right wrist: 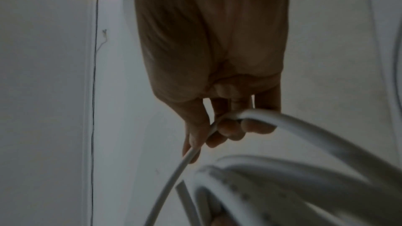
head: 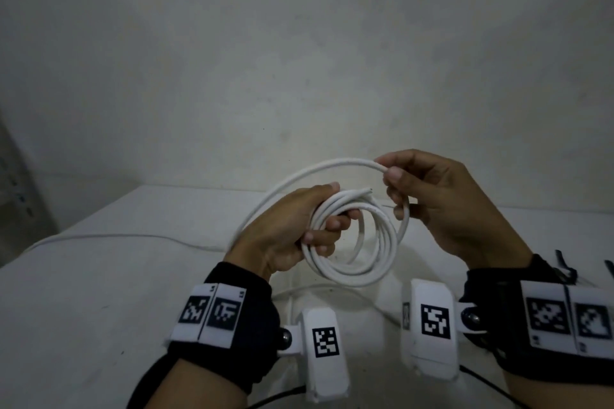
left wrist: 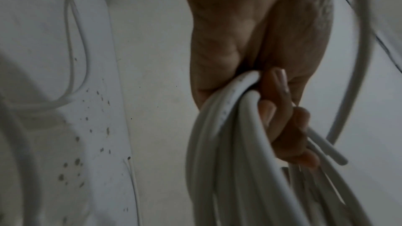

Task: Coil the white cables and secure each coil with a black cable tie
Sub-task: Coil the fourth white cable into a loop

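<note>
A white cable coil (head: pixel 372 262) of several loops hangs above the table. My left hand (head: pixel 299 226) grips the coil's upper left side, fingers curled round the bundled strands (left wrist: pixel 228 126). My right hand (head: pixel 432 196) pinches the free outer loop (head: pixel 299 176) of the same cable between thumb and fingers, up and to the right of the coil; that loop arches over to the left hand. The right wrist view shows the cable (right wrist: pixel 250 114) running through those fingers. A cut cable end (head: pixel 466 190) sticks out near the left fingertips. Black cable ties (head: pixel 564 267) lie at the right edge.
A white table (head: pixel 99 292) spreads beneath the hands, backed by a plain wall (head: pixel 299 60). Another white cable (head: pixel 116 236) trails across the table on the left, and one more (head: pixel 332 287) curves under the coil. Dark wires (head: pixel 481 378) run from the wrist cameras.
</note>
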